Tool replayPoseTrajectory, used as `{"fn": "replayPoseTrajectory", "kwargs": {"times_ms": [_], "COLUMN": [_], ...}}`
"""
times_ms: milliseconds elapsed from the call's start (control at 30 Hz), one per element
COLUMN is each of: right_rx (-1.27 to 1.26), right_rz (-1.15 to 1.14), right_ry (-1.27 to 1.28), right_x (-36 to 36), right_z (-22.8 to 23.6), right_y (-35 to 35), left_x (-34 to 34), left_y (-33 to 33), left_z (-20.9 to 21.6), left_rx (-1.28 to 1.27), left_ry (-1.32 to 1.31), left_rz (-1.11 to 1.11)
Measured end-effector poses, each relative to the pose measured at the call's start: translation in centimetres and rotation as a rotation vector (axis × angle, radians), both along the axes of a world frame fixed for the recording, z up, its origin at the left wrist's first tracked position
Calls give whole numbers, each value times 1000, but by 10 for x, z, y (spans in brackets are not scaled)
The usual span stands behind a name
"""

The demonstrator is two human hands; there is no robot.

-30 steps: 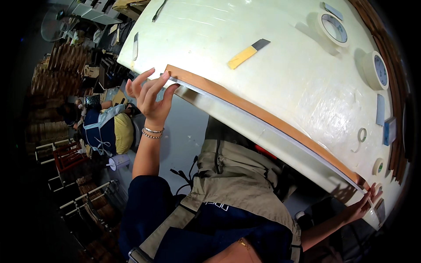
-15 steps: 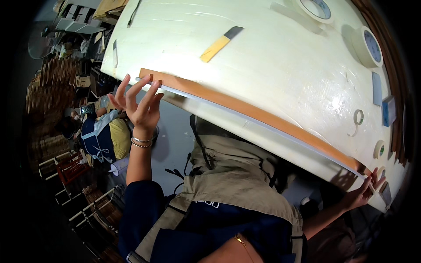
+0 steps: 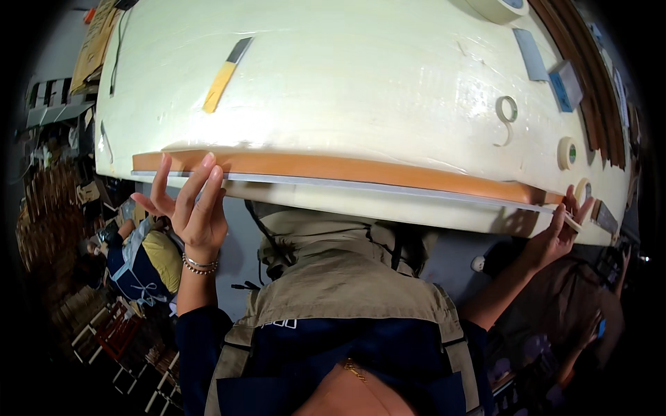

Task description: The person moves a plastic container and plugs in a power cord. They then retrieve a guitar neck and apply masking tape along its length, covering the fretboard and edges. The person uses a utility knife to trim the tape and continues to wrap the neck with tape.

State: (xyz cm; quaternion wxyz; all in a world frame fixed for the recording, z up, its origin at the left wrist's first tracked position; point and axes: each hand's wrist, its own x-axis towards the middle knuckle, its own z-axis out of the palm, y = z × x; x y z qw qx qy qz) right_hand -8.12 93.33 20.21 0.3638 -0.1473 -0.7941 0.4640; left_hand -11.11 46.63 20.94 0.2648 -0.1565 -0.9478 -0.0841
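Note:
A long tan, leather-like strip (image 3: 361, 170) with a pale lower edge lies along the near edge of the whitish table. My left hand (image 3: 198, 218) is at its left end, fingers stretched and spread, with fingertips resting on the strip. My right hand (image 3: 555, 232) is at the other end, its fingers closed around the strip's tip. A short pale band (image 3: 573, 223) shows by the right fingers; what it is I cannot make out.
On the table (image 3: 333, 83) lie a yellow-handled cutter knife (image 3: 227, 76), a small tape roll (image 3: 506, 109), another roll (image 3: 567, 153), a large roll (image 3: 501, 8) and a blue-and-white block (image 3: 565, 87). Brown strips (image 3: 586, 76) line the right. Another person (image 3: 142, 267) works at left.
My view has turned, so the table and the strip appear more level. Both hands stay at the strip's ends, with little change in their pose.

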Motion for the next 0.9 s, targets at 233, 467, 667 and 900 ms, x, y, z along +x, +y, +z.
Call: {"fn": "replayPoseTrajectory", "kwargs": {"times_ms": [233,467,667,900], "right_rx": [-22,-71,-66,-91], "right_rz": [-24,25,30,16], "right_ry": [20,77,83,71], "right_x": [-3,-2,-2,0], "right_z": [4,0,0,-3], "right_y": [-9,-4,-3,-3], "left_x": [-5,-8,-8,-11], "left_y": [48,119,166,213], "left_z": [4,9,12,8], "left_rx": [-45,-18,-66,-6], "left_ry": [-28,-37,-3,91], "left_rz": [-169,-328,-356,-424]}}
